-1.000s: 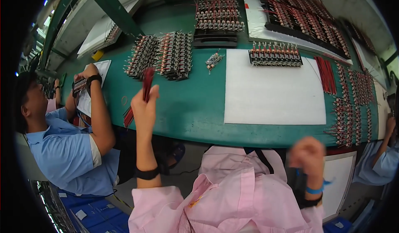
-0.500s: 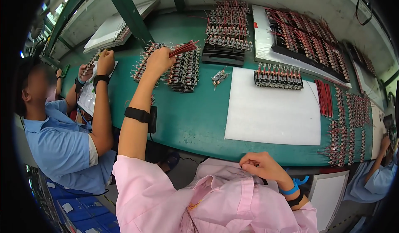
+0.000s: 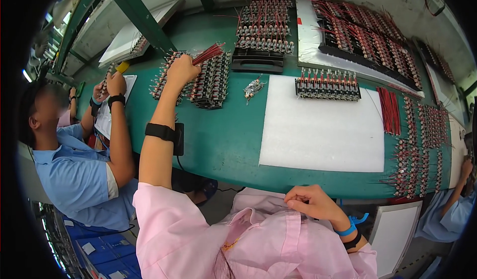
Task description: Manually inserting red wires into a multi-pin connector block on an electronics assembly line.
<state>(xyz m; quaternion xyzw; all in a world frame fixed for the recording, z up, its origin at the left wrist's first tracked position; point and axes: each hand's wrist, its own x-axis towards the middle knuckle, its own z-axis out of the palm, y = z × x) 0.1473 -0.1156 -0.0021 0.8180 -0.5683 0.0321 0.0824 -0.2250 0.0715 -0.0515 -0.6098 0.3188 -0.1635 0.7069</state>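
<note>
My left hand (image 3: pixel 183 74) reaches far forward and is closed round one end of a bundle of red wires (image 3: pixel 208 53). The free ends stick out to the right, over stacked rows of small circuit boards (image 3: pixel 211 86). Another group of boards (image 3: pixel 161 77) with thin leads lies beside and under that hand. My right hand (image 3: pixel 312 202) rests near my lap at the table's front edge, its fingers curled in with nothing visible in them. On a white foam sheet (image 3: pixel 318 135) stands a row of boards with upright parts (image 3: pixel 328 86).
Loose small parts (image 3: pixel 253 90) lie left of the foam. A second red wire bundle (image 3: pixel 389 111) and more boards (image 3: pixel 410 154) are at the right. Behind, boards stand on a black tray (image 3: pixel 258 61). A person in blue (image 3: pixel 82 179) works at the left.
The view has shifted slightly, so the table things appear a little further left. My left hand keeps its grip on the red wires; my right hand stays by my lap.
</note>
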